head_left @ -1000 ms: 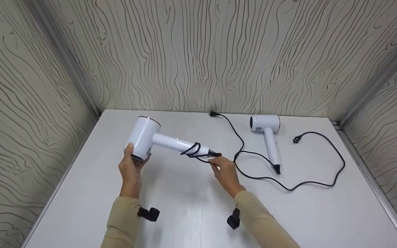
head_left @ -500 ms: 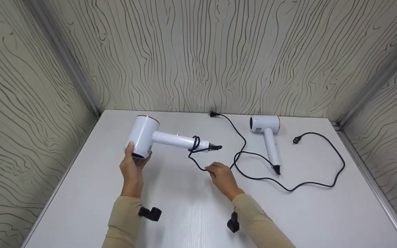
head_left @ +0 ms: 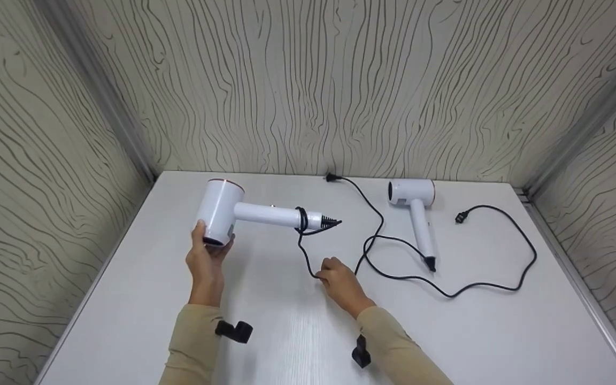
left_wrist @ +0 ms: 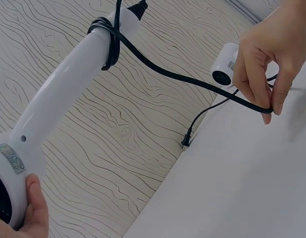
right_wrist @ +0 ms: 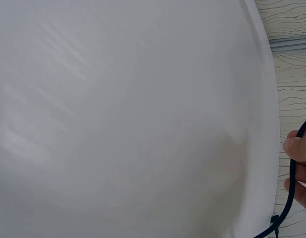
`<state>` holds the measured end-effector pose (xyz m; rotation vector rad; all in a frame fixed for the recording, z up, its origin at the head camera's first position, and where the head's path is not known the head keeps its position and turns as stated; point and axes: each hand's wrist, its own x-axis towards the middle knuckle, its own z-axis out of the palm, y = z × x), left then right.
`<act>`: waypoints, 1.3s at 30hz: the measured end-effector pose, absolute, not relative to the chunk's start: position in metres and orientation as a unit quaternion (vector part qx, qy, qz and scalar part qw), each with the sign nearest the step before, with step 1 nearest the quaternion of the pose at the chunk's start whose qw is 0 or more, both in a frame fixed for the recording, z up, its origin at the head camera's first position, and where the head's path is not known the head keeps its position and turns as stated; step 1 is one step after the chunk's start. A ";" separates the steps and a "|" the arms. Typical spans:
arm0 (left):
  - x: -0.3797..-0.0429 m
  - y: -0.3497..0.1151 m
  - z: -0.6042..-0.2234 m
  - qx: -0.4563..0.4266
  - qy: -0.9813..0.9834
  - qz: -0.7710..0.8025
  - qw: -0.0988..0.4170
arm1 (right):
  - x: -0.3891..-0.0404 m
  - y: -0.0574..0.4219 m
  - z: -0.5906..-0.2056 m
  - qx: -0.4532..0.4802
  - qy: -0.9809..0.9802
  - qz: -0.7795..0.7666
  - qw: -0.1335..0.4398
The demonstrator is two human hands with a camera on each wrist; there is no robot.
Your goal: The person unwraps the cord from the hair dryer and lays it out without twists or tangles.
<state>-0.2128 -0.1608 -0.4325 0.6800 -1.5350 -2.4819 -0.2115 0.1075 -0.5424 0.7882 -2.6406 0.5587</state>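
My left hand (head_left: 205, 264) grips a white hair dryer (head_left: 220, 208) low on its barrel and holds it up, handle pointing right. Black cord (left_wrist: 178, 77) is wound in a few turns round the handle near its end. From those turns it runs down to my right hand (head_left: 341, 284), which pinches it between thumb and fingers. Past the hand the cord goes on toward a plug (head_left: 331, 177) at the table's back edge. The right wrist view catches only fingertips (right_wrist: 294, 148) and the cord at its right side.
On the right of the white table (head_left: 281, 342) lies a second white hair dryer (head_left: 414, 191). Its loose black cord (head_left: 479, 283) snakes to the right, ending in a plug (head_left: 461, 216), and crosses the first cord. Patterned walls (head_left: 308, 91) stand at the back and sides.
My right hand has drawn the cord down, away from the handle's end. The turns round the handle have bunched together, and the handle has tilted up slightly. My left hand keeps its grip.
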 end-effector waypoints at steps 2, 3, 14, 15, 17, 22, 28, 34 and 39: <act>-0.214 -0.160 -0.432 0.230 -0.506 -0.828 0.074 | -0.211 0.108 -0.543 0.281 -0.927 0.192 0.157; -0.214 -0.160 -0.432 0.231 -0.502 -0.830 0.074 | -0.211 0.108 -0.543 0.283 -0.928 0.191 0.151; -0.217 -0.160 -0.433 0.243 -0.470 -0.845 0.072 | -0.209 0.108 -0.544 0.284 -0.935 0.182 0.109; -0.217 -0.160 -0.433 0.242 -0.474 -0.844 0.071 | -0.209 0.109 -0.545 0.285 -0.934 0.182 0.111; -0.217 -0.160 -0.434 0.243 -0.479 -0.841 0.071 | -0.208 0.109 -0.545 0.290 -0.932 0.183 0.122; -0.217 -0.161 -0.435 0.244 -0.474 -0.842 0.078 | -0.208 0.110 -0.546 0.290 -0.921 0.201 0.164; -0.218 -0.160 -0.435 0.246 -0.479 -0.839 0.080 | -0.207 0.110 -0.543 0.281 -0.921 0.205 0.177; -0.217 -0.158 -0.436 0.245 -0.490 -0.833 0.075 | -0.201 0.113 -0.536 0.278 -0.923 0.210 0.162; -0.217 -0.158 -0.437 0.245 -0.491 -0.833 0.070 | -0.198 0.115 -0.531 0.278 -0.922 0.211 0.167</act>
